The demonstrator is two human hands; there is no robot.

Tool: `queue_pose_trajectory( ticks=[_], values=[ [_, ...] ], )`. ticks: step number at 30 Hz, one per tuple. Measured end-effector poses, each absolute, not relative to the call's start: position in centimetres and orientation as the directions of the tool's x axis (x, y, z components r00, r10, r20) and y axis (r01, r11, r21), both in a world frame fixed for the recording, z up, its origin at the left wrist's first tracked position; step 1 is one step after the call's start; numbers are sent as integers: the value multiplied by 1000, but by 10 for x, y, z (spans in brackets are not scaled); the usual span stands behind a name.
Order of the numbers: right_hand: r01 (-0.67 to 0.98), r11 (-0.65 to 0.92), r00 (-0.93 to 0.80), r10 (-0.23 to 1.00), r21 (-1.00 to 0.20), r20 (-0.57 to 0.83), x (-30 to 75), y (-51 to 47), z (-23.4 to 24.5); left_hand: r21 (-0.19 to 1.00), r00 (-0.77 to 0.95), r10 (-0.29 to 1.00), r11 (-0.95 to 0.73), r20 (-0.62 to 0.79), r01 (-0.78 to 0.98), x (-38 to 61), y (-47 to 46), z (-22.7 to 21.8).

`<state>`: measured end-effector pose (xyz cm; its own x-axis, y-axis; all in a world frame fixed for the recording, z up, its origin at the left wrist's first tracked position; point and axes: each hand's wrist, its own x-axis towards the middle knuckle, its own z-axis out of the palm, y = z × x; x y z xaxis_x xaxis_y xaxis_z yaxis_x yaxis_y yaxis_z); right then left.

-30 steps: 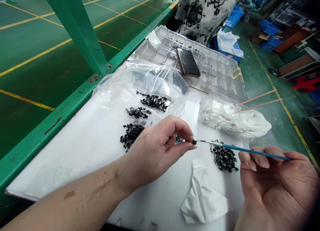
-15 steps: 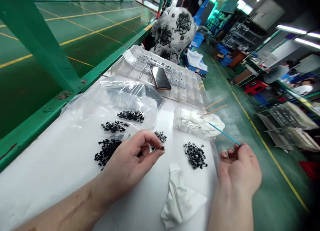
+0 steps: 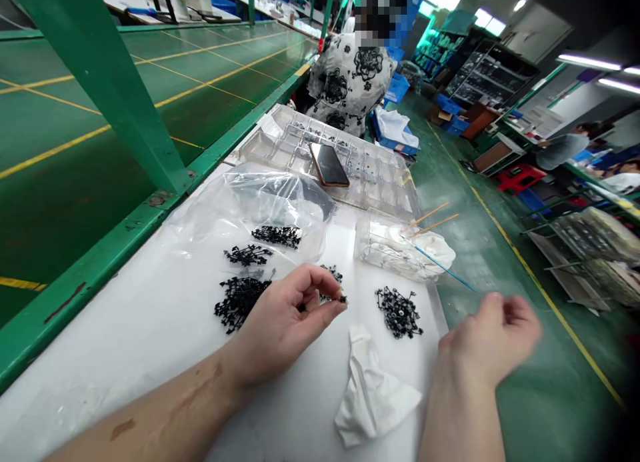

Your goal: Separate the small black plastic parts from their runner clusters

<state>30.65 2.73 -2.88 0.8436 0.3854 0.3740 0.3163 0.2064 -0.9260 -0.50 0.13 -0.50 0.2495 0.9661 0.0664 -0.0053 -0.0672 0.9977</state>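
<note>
My left hand [image 3: 285, 322] pinches a small black plastic part [image 3: 341, 299] between thumb and fingertips, above the white table [image 3: 150, 329]. Piles of the same black parts lie around it: one to the left [image 3: 240, 301], one to the right [image 3: 399, 311], and smaller clusters [image 3: 249, 254] by a clear plastic bag [image 3: 260, 202]. My right hand [image 3: 495, 335] hovers past the table's right edge, slightly blurred, its fingers loosely curled and apart with nothing in them. A thin blue brush [image 3: 443, 267] leans out of a clear box [image 3: 385, 245] of white cloth, just clear of that hand.
A crumpled white wipe [image 3: 373, 395] lies near the front. A phone [image 3: 329, 164] rests on clear compartment trays [image 3: 300, 142] at the back. Two wooden sticks [image 3: 430, 221] poke from the box. A green frame [image 3: 105, 82] borders the left. A person in a flowered top [image 3: 350, 82] sits beyond.
One second ago the brush touched the part in my left fingers. My right hand then carried the brush to the box and has let go of it. My head has tilted up.
</note>
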Motion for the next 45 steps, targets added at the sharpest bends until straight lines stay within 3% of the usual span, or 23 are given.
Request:
queue_pose_trajectory(
  ticks=[2,4,5,7,10,13,23,30,34,36,39,45],
  values=[
    [537,266,745,296,-801,598,281,17,-22,997,218,973,-69,72,-19,-6,2,-7],
    [641,286,554,469,-712,688,251,9,-19,996,187,978,-84,89,-34,-7,4,-9],
    [690,292,398,611,-662,684,237,6,-20,995,173,980,-90,96,-42,-8,4,-9],
    [781,312,110,784,-541,611,213,4,-23,993,142,984,-101,108,-55,-9,6,-11],
    [840,349,-100,853,-415,513,195,7,-34,990,102,985,-134,138,-46,-11,9,-12],
    [847,356,-190,896,-393,401,191,11,-45,984,96,979,-178,178,-17,-11,11,-13],
    [820,304,-204,947,-486,248,193,20,-51,921,174,917,-377,358,96,-6,5,-11],
    [753,294,-102,936,-588,337,197,17,-40,908,196,898,-414,394,72,-4,2,-9],
    [428,309,90,920,-849,381,198,0,-27,932,243,909,-359,339,44,-3,1,-8],
    [239,323,132,924,-916,360,197,-8,-21,949,262,918,-315,298,25,-2,1,-6],
    [181,350,108,922,-919,372,196,-15,-16,966,281,927,-259,250,-4,0,0,-5],
    [277,414,34,898,-867,439,193,-18,-10,967,304,922,-253,238,10,4,-1,-8]
  ],
)
